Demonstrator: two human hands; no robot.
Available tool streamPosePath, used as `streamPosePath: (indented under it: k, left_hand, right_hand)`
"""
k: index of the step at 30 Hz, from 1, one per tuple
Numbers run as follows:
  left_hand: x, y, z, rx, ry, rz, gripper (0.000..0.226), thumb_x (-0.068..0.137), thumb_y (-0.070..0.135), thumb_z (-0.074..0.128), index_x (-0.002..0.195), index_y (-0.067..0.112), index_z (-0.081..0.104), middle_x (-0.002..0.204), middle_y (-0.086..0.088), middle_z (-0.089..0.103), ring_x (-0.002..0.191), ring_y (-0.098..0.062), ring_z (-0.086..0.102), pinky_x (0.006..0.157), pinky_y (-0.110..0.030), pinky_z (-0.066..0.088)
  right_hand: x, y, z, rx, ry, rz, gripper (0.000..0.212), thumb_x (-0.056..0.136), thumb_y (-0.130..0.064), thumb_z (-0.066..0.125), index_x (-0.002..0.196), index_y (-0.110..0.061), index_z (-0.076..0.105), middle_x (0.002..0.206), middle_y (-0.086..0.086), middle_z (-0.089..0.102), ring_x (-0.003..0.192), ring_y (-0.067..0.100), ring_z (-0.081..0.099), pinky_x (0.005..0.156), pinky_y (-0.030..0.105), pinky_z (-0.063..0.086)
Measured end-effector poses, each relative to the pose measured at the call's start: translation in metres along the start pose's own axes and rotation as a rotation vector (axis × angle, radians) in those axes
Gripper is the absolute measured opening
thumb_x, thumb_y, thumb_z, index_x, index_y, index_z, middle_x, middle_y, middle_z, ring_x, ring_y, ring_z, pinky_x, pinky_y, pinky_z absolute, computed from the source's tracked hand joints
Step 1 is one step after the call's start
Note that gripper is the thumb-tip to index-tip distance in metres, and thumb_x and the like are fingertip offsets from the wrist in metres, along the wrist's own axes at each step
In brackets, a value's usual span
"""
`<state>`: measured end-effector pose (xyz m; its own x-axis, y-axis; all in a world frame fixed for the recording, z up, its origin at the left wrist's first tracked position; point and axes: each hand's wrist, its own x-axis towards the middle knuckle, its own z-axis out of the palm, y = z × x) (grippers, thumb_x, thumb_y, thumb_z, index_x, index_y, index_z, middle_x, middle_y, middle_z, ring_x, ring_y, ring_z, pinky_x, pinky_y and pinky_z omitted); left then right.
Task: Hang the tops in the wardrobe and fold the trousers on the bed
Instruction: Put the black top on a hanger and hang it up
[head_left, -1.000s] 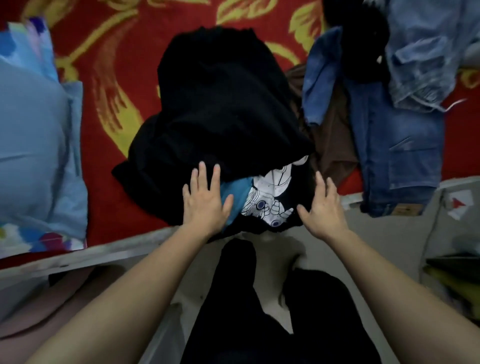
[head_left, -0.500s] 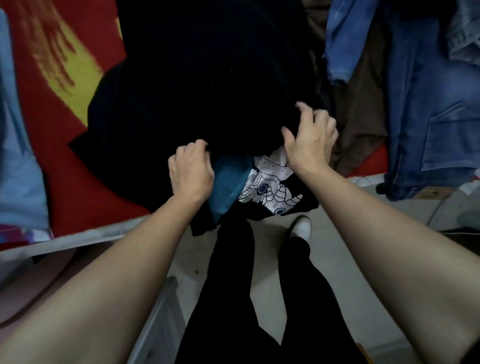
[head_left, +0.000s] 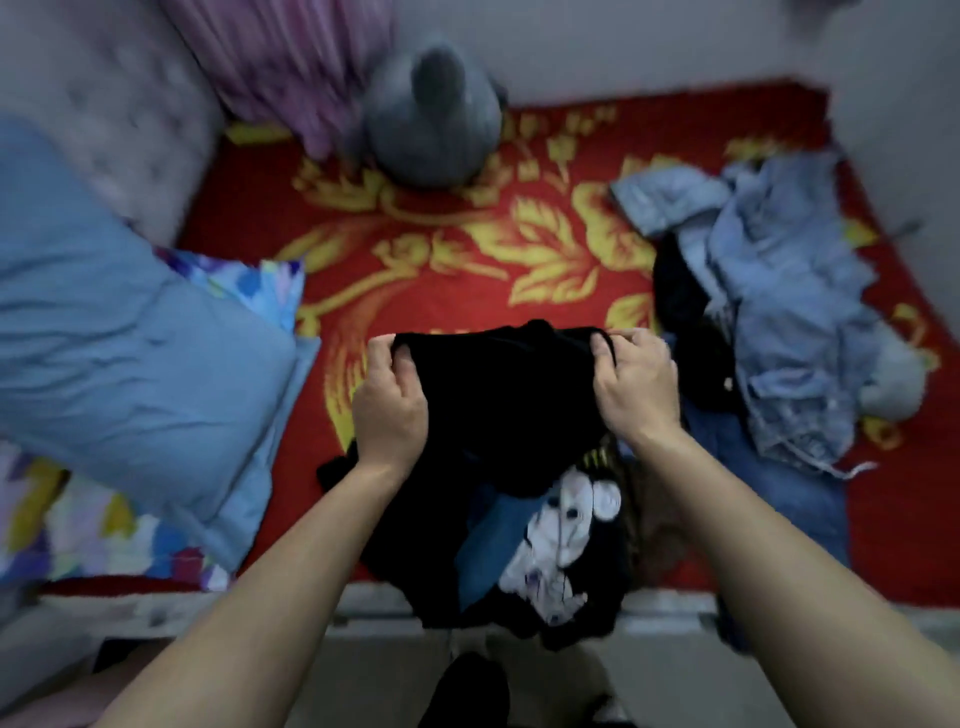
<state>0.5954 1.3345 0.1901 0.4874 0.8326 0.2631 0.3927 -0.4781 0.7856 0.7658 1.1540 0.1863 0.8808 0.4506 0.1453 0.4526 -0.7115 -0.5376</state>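
Over the bed's near edge (head_left: 363, 605), I see my left hand (head_left: 389, 410) and right hand (head_left: 636, 387), fingers curled, pinching the black garment's (head_left: 506, 395) top edge.

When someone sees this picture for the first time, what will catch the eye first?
First the middle: the left hand and the right hand each grip the top edge of a black garment, held above the bed. Behind it spreads the red bedcover with large yellow flowers. A heap of pale denim lies at the right, a big blue pillow at the left.
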Motion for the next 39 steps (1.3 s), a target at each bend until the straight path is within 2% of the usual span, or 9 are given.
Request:
streamPosePath:
  k: [4,8,11,16,21,25,30,35,39]
  left_hand:
    - [0.040,0.087,-0.071,-0.223,0.127,0.161,0.009,0.102,0.026,0.041,0.099,0.023,0.050,0.069,0.014,0.049,0.063,0.005,0.050,0.064,-0.017,0.035]
    - [0.048,0.154,-0.138,-0.375,0.160,0.258,0.011,0.103,0.016,0.045,0.097,0.021,0.052,0.070,0.010,0.047,0.060,0.004,0.041,0.061,-0.018,0.038]
    - [0.023,0.182,-0.170,-0.443,0.166,0.248,0.013,0.104,0.019,0.045,0.095,0.019,0.055,0.074,-0.006,0.052,0.066,-0.012,0.045,0.062,-0.031,0.038]
    - [-0.059,0.196,-0.192,-0.390,0.197,0.190,0.013,0.103,0.018,0.048,0.093,0.022,0.055,0.059,0.012,0.047,0.051,-0.002,0.041,0.048,-0.019,0.034]
    - [-0.164,0.171,-0.193,-0.333,0.195,-0.045,0.007,0.102,0.025,0.051,0.096,0.025,0.055,0.052,0.009,0.047,0.043,-0.008,0.042,0.040,-0.021,0.034]
    - [-0.245,0.156,-0.207,-0.317,0.170,-0.186,0.009,0.097,0.037,0.057,0.089,0.032,0.058,0.069,-0.013,0.060,0.059,-0.021,0.054,0.054,-0.033,0.042]
    - [-0.345,0.137,-0.244,-0.358,0.122,-0.360,0.029,0.089,0.057,0.054,0.087,0.030,0.064,0.072,0.006,0.059,0.064,-0.005,0.056,0.056,-0.017,0.044]
    - [-0.427,0.096,-0.303,-0.462,0.026,-0.742,0.017,0.104,0.024,0.046,0.116,0.028,0.057,0.076,-0.006,0.063,0.056,-0.016,0.057,0.051,-0.029,0.045]
    - [-0.473,0.082,-0.340,-0.118,0.273,-0.583,0.065,0.092,0.006,0.064,0.146,0.018,0.032,0.116,-0.004,0.055,0.094,-0.013,0.065,0.083,-0.042,0.053]
  right_hand:
    - [0.016,-0.065,-0.070,0.307,0.059,-0.064,0.033,0.106,-0.030,0.044,0.081,-0.014,0.060,0.081,0.004,0.059,0.085,0.029,0.059,0.067,0.031,0.027]
    - [-0.002,-0.104,-0.102,0.395,0.187,-0.144,0.033,0.104,-0.039,0.044,0.107,-0.017,0.068,0.099,0.002,0.052,0.098,0.025,0.053,0.084,0.032,0.040]
    - [-0.036,-0.127,-0.122,0.475,0.160,-0.245,0.036,0.103,-0.051,0.035,0.102,-0.032,0.066,0.088,-0.009,0.047,0.088,0.016,0.051,0.073,0.026,0.038]
    - [-0.113,-0.144,-0.146,0.843,-0.505,-0.265,0.050,0.090,-0.075,0.033,0.087,-0.037,0.065,0.063,-0.010,0.063,0.060,0.009,0.058,0.061,0.029,0.044]
    - [-0.187,-0.129,-0.135,1.003,-1.336,0.254,0.063,0.092,-0.076,0.032,0.134,-0.030,0.044,0.119,0.021,0.069,0.083,0.025,0.075,0.057,0.027,0.056]
    - [-0.225,-0.118,-0.111,1.045,-1.190,0.365,0.046,0.102,-0.034,0.055,0.143,-0.013,0.050,0.130,0.007,0.061,0.100,0.021,0.068,0.071,0.030,0.060]
    - [-0.269,-0.144,-0.108,0.990,-0.885,0.114,0.053,0.100,-0.008,0.046,0.150,-0.021,0.039,0.119,0.009,0.061,0.093,0.019,0.058,0.082,0.038,0.053]
    - [-0.341,-0.171,-0.134,1.083,-1.053,-0.048,0.051,0.102,-0.004,0.045,0.148,-0.027,0.041,0.090,0.009,0.065,0.063,0.022,0.058,0.060,0.034,0.047]
    - [-0.406,-0.190,-0.169,1.049,-1.294,-0.335,0.046,0.102,0.004,0.040,0.143,-0.018,0.045,0.044,-0.011,0.048,0.036,0.001,0.043,0.040,0.013,0.035]
